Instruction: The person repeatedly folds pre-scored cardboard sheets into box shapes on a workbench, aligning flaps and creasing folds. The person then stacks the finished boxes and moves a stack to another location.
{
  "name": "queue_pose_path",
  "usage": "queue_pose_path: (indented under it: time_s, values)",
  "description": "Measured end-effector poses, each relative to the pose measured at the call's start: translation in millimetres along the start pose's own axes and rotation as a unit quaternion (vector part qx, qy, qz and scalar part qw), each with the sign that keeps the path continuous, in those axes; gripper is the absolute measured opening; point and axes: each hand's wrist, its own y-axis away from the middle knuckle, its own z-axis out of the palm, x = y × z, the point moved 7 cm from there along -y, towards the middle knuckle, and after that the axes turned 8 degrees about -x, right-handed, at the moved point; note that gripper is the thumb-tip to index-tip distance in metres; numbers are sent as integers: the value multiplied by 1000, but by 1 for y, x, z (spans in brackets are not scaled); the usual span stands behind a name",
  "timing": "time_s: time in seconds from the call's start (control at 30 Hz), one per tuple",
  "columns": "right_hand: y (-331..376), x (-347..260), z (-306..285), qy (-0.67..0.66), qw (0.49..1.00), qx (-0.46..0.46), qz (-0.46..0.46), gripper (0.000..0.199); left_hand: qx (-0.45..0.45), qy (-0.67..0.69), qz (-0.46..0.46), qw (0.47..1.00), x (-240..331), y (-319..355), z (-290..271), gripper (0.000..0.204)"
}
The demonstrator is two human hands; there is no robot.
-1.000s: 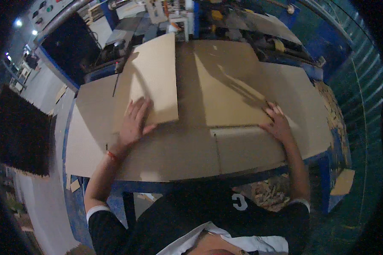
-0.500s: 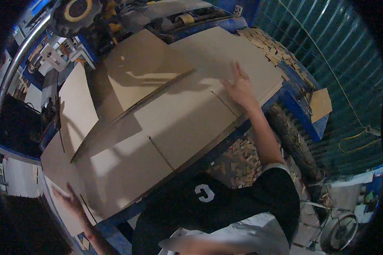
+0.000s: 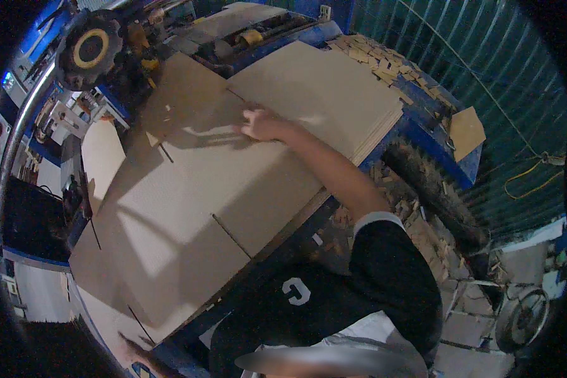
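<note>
Large flat sheets of brown slotted cardboard [image 3: 189, 233] cover the blue machine bed in front of me, with a neat stack edge at the right. My right hand [image 3: 263, 124] reaches across to the far side and lies over the cardboard, its bent fingers somewhat apart near a dark slot. I see nothing in its grasp. At the lower left, my left hand [image 3: 132, 351] is low beside the near left corner of the sheets. It is dark and blurred, so its fingers do not show clearly. A curved cardboard flap [image 3: 103, 157] stands up at the left.
A black knobbed wheel [image 3: 89, 50] and machine rollers stand at the far left. Several cardboard offcuts [image 3: 384, 63] lie on the blue ledge at the far right. More scraps are heaped below, beside a dark roller [image 3: 431, 195]. A green corrugated wall [image 3: 485, 82] borders the right.
My right hand has moved left across the cardboard, and its spread fingers are now bent. The raised edge in the middle now lies flat. My left hand has dropped lower.
</note>
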Motion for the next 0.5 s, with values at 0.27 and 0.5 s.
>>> queue_pose_path:
  time_s: [0.27, 0.5]
  values:
    - [192, 173, -32, 91, 799, 555, 210, 71, 98, 50, -44, 993, -15, -3, -46, 63]
    - [174, 212, -23, 95, 835, 382, 385, 75, 137, 31, 161, 977, 119, 15, -126, 57]
